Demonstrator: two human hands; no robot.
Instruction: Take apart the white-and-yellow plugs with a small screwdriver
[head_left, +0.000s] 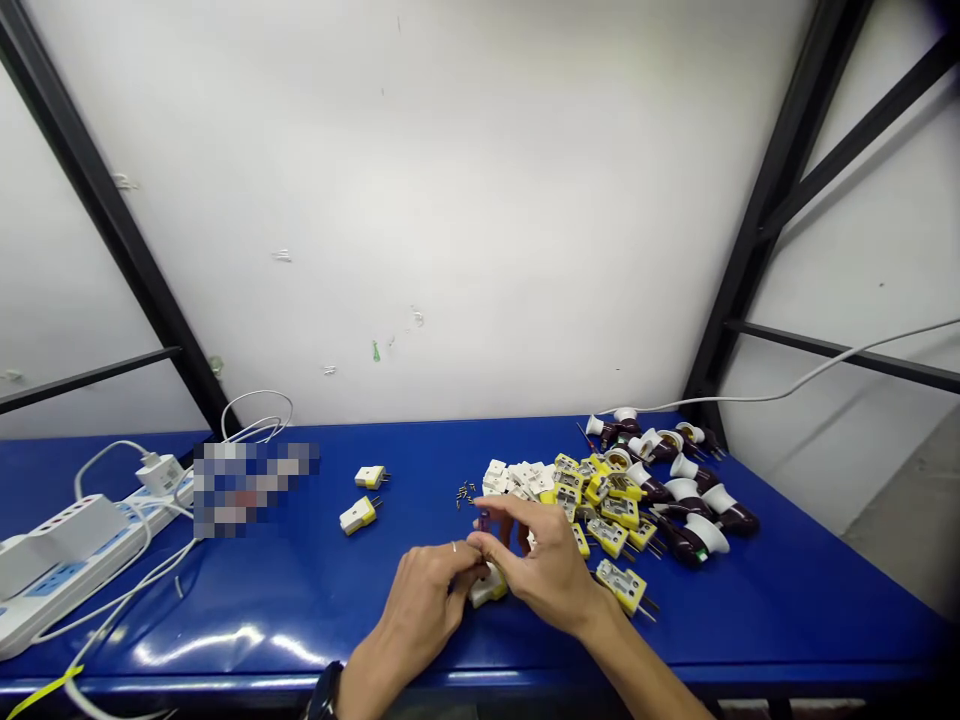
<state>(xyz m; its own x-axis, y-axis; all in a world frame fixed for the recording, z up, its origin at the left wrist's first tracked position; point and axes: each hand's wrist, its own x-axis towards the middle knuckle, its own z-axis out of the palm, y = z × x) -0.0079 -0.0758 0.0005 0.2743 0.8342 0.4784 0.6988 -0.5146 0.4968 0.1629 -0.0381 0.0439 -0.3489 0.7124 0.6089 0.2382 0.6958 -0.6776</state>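
My right hand is closed around a small screwdriver with a dark purple, see-through handle, held upright. Its lower end is hidden by my fingers. Beneath it, a white-and-yellow electrical plug is at the blue tabletop. My left hand grips this plug from the left, fingers bent, and its fingertips meet those of my right hand. Just beyond my hands lie several small screws and a pile of white plug covers. To the right, open yellow plug halves show their metal insides and prongs.
Two closed white-and-yellow plugs, one nearer and one farther, lie left of centre. Dark lamp holders with white rims crowd the right. A white power strip with tangled cables fills the left. Black metal posts frame the table.
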